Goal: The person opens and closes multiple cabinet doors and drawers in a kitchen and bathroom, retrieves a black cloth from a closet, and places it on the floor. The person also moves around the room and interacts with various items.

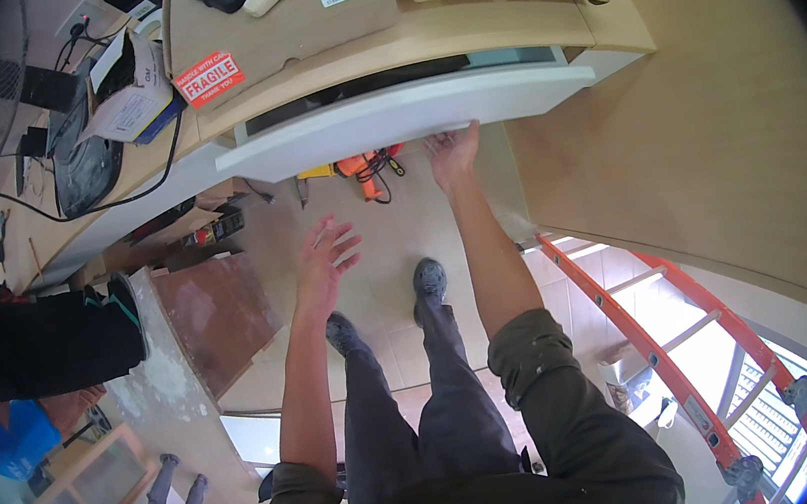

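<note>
Fingertips of the right hand [453, 152] press the long white cabinet panel's [407, 116] underside while the left hand [326, 258] hangs spread, empty.

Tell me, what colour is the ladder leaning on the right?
The ladder has orange rails and pale rungs, seen in the head view.

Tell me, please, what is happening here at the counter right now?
A person stands facing a curved counter. Their right hand presses against the underside edge of its white panel, while the left hand hangs open in the air below, touching nothing. Flat cardboard boxes with red stickers lie on the countertop. An orange ladder stands at the right, and tools lie on the floor beneath.
</note>
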Demonstrator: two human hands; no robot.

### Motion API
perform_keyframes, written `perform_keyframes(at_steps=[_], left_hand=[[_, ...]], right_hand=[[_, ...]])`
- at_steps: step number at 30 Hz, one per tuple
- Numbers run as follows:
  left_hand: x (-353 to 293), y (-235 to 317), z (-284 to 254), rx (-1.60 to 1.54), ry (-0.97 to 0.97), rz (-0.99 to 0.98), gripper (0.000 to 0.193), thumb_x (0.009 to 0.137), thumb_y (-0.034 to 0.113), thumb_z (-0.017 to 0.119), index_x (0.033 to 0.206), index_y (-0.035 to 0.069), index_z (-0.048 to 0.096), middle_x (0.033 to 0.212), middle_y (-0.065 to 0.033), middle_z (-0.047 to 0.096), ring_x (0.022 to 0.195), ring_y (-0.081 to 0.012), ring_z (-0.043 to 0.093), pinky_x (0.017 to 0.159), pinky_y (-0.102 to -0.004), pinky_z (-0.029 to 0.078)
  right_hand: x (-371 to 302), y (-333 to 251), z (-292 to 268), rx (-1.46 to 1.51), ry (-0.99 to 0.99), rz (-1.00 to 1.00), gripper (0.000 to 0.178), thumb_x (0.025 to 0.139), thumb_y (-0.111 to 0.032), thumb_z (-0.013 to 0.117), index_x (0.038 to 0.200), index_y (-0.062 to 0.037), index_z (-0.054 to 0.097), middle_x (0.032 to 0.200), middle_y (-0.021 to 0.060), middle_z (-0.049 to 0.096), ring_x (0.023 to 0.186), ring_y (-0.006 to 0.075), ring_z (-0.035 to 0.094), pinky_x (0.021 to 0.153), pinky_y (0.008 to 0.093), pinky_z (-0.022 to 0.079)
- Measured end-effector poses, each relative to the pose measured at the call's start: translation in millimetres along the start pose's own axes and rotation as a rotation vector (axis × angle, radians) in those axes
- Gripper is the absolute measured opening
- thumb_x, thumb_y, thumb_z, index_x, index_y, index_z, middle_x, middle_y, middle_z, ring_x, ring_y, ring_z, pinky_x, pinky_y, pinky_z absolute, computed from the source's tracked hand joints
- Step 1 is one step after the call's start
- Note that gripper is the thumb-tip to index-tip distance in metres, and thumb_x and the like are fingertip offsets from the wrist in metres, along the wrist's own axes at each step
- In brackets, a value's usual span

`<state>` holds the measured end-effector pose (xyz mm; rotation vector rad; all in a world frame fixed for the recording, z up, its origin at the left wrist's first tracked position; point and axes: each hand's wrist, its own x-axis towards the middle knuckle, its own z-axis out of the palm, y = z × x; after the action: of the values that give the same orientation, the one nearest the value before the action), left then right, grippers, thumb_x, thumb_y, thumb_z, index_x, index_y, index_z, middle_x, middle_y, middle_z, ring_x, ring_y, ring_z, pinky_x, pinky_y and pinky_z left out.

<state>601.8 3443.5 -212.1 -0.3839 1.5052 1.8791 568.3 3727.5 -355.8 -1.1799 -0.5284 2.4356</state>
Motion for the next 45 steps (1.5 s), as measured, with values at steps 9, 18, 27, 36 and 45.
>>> perform_keyframes(at_steps=[9,18,27,36,45], left_hand=[[-11,12,16,0.305,-0.210,0.026,0.065,0.098,0.058,0.045,0.129,0.002,0.055,0.119,-0.0147,0.065,0.103,-0.0224,0.064,0.082,-0.0349,0.052],[-40,-10,10,0.339,-0.218,0.013,0.066,0.099,0.059,0.043,0.119,-0.002,0.061,0.113,-0.0155,0.068,0.099,-0.0226,0.066,0.080,-0.0346,0.051],[-56,34,32,0.527,-0.269,-0.034,0.038,0.101,0.033,0.054,0.097,-0.002,0.069,0.088,-0.0136,0.072,0.083,-0.0205,0.068,0.078,-0.0326,0.051],[-28,90,86,1.157,-0.190,0.640,0.033,0.085,0.012,0.070,0.116,0.004,0.064,0.125,-0.0207,0.058,0.110,-0.0351,0.060,0.092,-0.0413,0.049],[73,76,116,1.740,-0.077,0.436,0.104,0.068,0.026,0.087,0.153,0.024,0.028,0.148,-0.0334,0.030,0.132,-0.0514,0.041,0.105,-0.0501,0.044]], right_hand=[[-94,16,-71,0.091,0.051,-0.065,0.069,0.098,-0.061,0.034,0.145,-0.0108,0.038,0.143,0.0099,0.045,0.132,0.0303,0.042,0.106,0.0484,0.035],[-125,17,-105,0.104,0.017,-0.101,0.054,0.099,-0.048,0.043,0.136,-0.0099,0.048,0.132,0.0046,0.054,0.126,0.0245,0.048,0.107,0.0430,0.036],[-125,15,-102,0.082,0.057,-0.066,0.049,0.099,-0.046,0.042,0.136,-0.0134,0.049,0.134,0.0040,0.053,0.125,0.0251,0.048,0.103,0.0458,0.038],[-118,17,-133,0.089,-0.017,0.012,0.057,0.098,-0.050,0.042,0.144,-0.0149,0.042,0.147,0.0053,0.042,0.137,0.0269,0.036,0.112,0.0488,0.026],[-128,24,-142,0.127,-0.019,-0.037,0.053,0.101,-0.044,0.042,0.141,-0.0094,0.044,0.140,0.0055,0.049,0.131,0.0252,0.045,0.109,0.0435,0.034]])
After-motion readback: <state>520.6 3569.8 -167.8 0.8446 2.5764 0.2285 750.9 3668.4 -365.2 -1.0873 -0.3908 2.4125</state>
